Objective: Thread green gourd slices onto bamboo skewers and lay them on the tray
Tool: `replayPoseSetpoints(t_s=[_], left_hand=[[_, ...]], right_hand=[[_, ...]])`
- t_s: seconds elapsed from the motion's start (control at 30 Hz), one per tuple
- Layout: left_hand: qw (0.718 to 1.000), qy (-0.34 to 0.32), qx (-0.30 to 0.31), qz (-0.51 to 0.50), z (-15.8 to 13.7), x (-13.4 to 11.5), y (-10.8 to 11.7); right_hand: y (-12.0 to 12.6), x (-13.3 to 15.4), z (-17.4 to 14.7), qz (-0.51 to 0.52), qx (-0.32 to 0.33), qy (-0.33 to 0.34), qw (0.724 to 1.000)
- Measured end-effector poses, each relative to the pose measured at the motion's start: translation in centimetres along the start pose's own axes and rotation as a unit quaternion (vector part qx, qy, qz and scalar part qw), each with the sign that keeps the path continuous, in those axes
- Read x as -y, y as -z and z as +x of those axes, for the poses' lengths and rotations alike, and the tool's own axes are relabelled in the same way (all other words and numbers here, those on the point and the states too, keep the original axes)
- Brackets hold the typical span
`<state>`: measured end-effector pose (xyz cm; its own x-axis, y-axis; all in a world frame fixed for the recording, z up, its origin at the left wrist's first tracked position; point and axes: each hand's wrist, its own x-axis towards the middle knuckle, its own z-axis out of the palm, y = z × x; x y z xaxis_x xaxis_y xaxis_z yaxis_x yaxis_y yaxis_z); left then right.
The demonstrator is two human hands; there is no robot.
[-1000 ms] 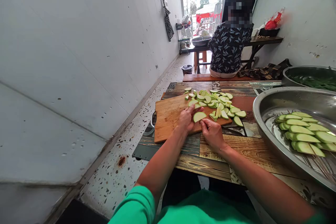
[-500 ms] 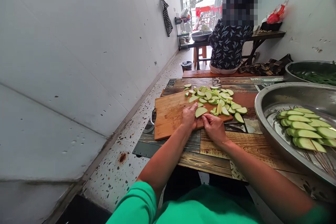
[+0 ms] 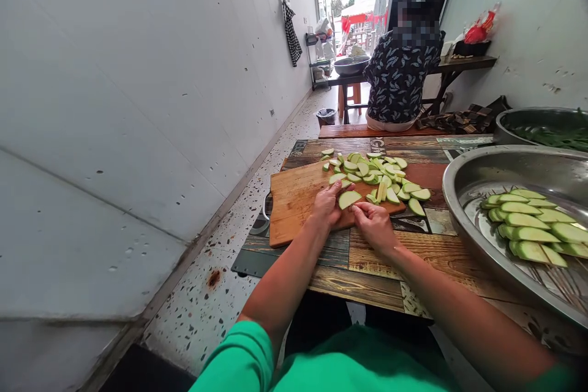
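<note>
My left hand [image 3: 327,203] is closed on a half-round zucchini slice [image 3: 350,199], pale inside with a green rim, held above the front edge of a wooden cutting board [image 3: 294,205]. Close to the slice's lower right edge, my right hand [image 3: 373,222] is in a pinch. Whatever lies between its fingertips is too thin or hidden to make out. Beyond my hands, many loose zucchini slices [image 3: 362,168] are heaped across the board's far right part, some spilling onto the table [image 3: 390,282]. In a wide metal basin [image 3: 452,196] at right lie skewered zucchini slices [image 3: 533,220] on thin sticks.
A second metal basin [image 3: 503,119] with green vegetables stands behind the first. Ahead, a person in a dark patterned shirt [image 3: 397,79] sits on a bench [image 3: 344,131], facing away. A white wall [image 3: 160,104] runs along the left; a bin [image 3: 326,115] stands on the floor.
Both hands stay nearly in place, the slice still in the left and the right fingertips still pinched beside it. The seated person's head is lower, and the view has shifted slightly.
</note>
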<state>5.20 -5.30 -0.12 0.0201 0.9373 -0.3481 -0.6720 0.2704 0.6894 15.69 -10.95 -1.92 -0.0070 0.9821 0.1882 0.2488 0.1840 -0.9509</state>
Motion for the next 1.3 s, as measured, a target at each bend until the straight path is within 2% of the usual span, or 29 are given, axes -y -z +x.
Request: replayPoseSetpoints(t_s=[0.07, 0.17, 0.33, 0.5, 0.57, 0.67, 0.77, 0.87, 0.97, 1.07, 1.13, 1.2, 1.3], left_hand=[[1.000, -0.010, 0.004, 0.008, -0.14, 0.33, -0.21], [1.000, -0.020, 0.011, 0.015, -0.34, 0.76, -0.56], [1.000, -0.002, 0.019, 0.002, -0.36, 0.56, -0.63], [0.999, 0.015, 0.029, 0.005, -0.57, 0.10, -0.54], [0.999, 0.018, 0.028, 0.008, -0.67, 0.08, -0.61], [1.000, 0.011, 0.017, 0.003, -0.68, 0.19, -0.71], [1.000, -0.005, 0.004, 0.000, -0.52, 0.35, -0.70], [1.000, -0.014, -0.006, 0.001, -0.29, 0.48, -0.57], [1.000, -0.013, -0.010, -0.006, -0.06, 0.49, -0.39], [1.000, -0.001, -0.005, -0.024, 0.10, 0.39, -0.27], [0.999, 0.005, -0.006, -0.031, 0.14, 0.32, -0.27], [0.999, 0.000, -0.010, -0.032, 0.13, 0.29, -0.33], [0.999, -0.022, -0.018, -0.030, 0.08, 0.27, -0.41]], right_hand=[[0.19, 0.00, 0.04, -0.077, -0.026, 0.053, 0.995], [0.48, 0.09, 0.17, -0.126, -0.040, 0.074, 0.988], [0.58, 0.22, 0.45, -0.015, -0.003, 0.035, 0.999], [-0.02, 0.06, 0.42, 0.122, 0.015, -0.075, 0.990], [-0.15, 0.03, 0.35, 0.122, 0.012, -0.090, 0.988], [-0.05, 0.07, 0.17, -0.009, -0.015, 0.005, 1.000], [0.14, 0.16, -0.11, -0.182, -0.041, 0.101, 0.977], [0.19, 0.22, -0.29, -0.255, -0.044, 0.123, 0.958], [0.15, 0.15, -0.06, -0.206, -0.032, 0.104, 0.972], [0.06, -0.06, 0.43, -0.043, 0.006, 0.020, 0.999], [0.01, -0.16, 0.64, 0.041, 0.018, -0.033, 0.998], [0.02, -0.10, 0.62, 0.038, 0.009, -0.027, 0.999], [0.14, 0.25, 0.26, -0.075, -0.017, 0.050, 0.996]])
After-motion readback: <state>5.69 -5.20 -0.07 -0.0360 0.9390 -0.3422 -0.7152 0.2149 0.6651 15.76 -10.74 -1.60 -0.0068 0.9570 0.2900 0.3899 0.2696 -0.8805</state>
